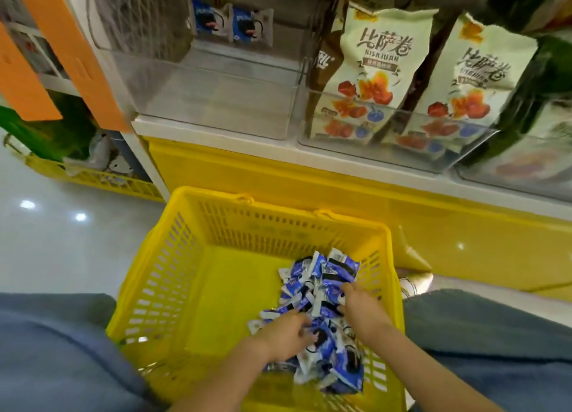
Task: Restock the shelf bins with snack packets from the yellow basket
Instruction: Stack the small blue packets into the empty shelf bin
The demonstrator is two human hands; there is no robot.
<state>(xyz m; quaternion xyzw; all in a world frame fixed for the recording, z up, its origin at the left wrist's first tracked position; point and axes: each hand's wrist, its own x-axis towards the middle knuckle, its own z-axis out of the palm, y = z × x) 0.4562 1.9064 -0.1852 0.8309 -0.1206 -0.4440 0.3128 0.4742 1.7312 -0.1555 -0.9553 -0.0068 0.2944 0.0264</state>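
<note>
the yellow basket [198, 275] stands on the pale glossy floor [62, 241], between the person's knees in blue jeans [52, 349]. the snack packets [322, 275], small blue-and-white sachets, lie heaped in the basket's right half, from its middle to its near right corner; the basket's left half shows bare yellow bottom. both hands are down in that heap. the left hand [284, 334] sits at the near side of the heap, its fingers curled down into the sachets and closed around some of them. the right hand [362, 309] lies on top of the heap just right of the left hand, fingers bent over the sachets and thumb against a white-edged one; whether it actually grips anything cannot be told. above and beyond the basket, a clear shelf bin [216, 102] holds only two blue packets [213, 21] upright at its back. the bin [396, 154] up and to the right of the basket holds tall cream bags [377, 71] with red print. a second yellow crate [93, 179] sits on the floor beyond the basket's left side.
</note>
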